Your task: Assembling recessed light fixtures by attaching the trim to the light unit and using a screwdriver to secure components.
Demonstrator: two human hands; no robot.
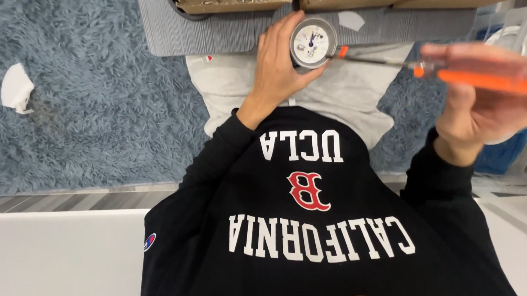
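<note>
My left hand (pixel 275 66) grips a small round grey fixture (pixel 312 41) with a white disc face, held above my lap. My right hand (pixel 483 103) holds an orange-handled screwdriver (pixel 452 72); the handle is blurred and close to the camera. Its thin metal shaft runs left, and the tip touches the right edge of the disc. Black sweatshirt sleeves cover both my arms.
A grey bench or mat (pixel 209 30) lies ahead, bearing cardboard boxes (pixel 238 2) with several screws in one. A shaggy blue rug (pixel 81 103) holds a crumpled white scrap (pixel 17 89). White wire items (pixel 522 32) stand at right. A white surface (pixel 53 267) is below.
</note>
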